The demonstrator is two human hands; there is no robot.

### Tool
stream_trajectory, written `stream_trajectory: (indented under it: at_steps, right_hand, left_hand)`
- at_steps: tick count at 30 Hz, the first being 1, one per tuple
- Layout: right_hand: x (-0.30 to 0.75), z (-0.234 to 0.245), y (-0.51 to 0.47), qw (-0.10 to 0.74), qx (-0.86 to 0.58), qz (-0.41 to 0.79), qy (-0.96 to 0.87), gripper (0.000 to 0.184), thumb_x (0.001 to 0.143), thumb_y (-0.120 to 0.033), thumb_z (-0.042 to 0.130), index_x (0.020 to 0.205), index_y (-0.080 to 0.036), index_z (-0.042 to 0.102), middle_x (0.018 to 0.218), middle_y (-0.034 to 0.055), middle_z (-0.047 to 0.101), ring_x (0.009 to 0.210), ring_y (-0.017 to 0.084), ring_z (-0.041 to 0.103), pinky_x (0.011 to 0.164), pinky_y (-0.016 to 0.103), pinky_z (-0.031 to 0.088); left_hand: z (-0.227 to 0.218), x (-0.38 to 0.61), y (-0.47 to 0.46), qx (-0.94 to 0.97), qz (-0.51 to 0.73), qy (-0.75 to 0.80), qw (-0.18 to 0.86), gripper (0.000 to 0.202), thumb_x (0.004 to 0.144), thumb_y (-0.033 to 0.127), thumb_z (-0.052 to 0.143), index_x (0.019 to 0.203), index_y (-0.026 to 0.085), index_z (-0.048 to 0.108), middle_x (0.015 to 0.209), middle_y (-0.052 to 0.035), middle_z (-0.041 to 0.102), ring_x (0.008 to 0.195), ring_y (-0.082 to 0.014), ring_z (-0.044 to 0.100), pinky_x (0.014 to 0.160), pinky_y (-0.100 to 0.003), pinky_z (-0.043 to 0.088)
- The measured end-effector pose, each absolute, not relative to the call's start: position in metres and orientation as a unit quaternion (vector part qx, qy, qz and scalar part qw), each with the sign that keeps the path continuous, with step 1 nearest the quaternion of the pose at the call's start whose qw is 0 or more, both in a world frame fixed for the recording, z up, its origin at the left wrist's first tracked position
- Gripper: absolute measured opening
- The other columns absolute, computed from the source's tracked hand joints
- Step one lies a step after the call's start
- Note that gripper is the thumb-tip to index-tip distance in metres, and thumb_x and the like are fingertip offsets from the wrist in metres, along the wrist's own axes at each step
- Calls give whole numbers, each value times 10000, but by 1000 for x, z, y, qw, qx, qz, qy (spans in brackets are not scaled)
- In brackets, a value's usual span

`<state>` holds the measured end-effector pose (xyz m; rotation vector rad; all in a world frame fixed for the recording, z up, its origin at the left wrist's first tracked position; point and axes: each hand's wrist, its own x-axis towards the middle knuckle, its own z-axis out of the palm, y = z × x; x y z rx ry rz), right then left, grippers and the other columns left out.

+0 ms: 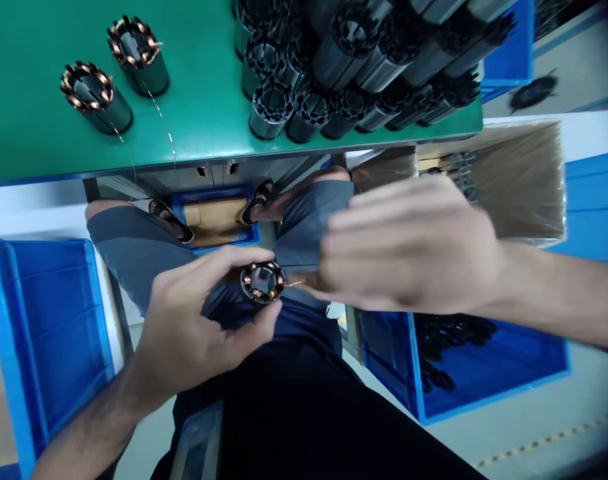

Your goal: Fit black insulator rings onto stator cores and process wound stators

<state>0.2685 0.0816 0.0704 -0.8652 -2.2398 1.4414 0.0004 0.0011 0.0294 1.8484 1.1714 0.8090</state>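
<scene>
A motor stator (263, 283) with copper windings round its ring sits between the thumb and fingers of my left hand (199, 327), its open end facing up. My right hand (409, 247), smeared by motion, is closed just to the right of it. A short copper wire (297, 282) runs from the stator's rim to the fingertips of my right hand, pinched there. Two more wound stators, one nearer (97, 100) and one farther (139, 57), stand on the green table (199, 127) with loose wire ends trailing toward its edge.
Several black stators (271, 110) are stacked at the table's right. A blue bin (494, 393) with black parts stands at lower right, below a plastic-lined box (524, 187) of metal parts. Another blue bin (59, 333) is at left. Under the table lies a blue tray with cardboard (217, 220).
</scene>
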Motion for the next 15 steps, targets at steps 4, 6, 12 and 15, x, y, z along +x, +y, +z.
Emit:
stream_trajectory:
  at_steps: [4,6,12,15]
  right_hand:
    - [276,63,86,156,-352,665,-640,317,947,-467,1039,885,-228,840,1077,47,857,836,145,739,626,249,560]
    - [273,58,83,47,-370,786,-492,376,1003,-557,977,924,-215,839,1014,51,875,734,144,768,551,243,578]
    - [252,60,75,42,-355,739,-571,405,1049,-478,905,771,-250,719,632,-66,673,445,70,457,405,253,318]
    - [251,72,80,147,-377,584,-704,479,925,-381,988,600,-285,649,556,-60,561,496,96,378,444,323,233]
  left_hand:
    - [25,-8,-4,776,400,427,234,325,1017,89,915,1261,283,823,1389,-18,905,1238,-204,899,1119,-314,729]
    - [24,-12,-8,808,403,386,186,325,1036,46,879,1249,286,829,1429,-24,890,1274,-204,888,1107,-322,742]
    - [28,-9,-11,818,345,428,171,370,1003,122,882,1344,258,829,1323,-41,919,1157,-248,924,1015,-343,766]
    - [29,-6,-6,719,301,483,400,250,995,258,883,1236,237,816,1065,-2,921,870,-187,900,822,-271,742]
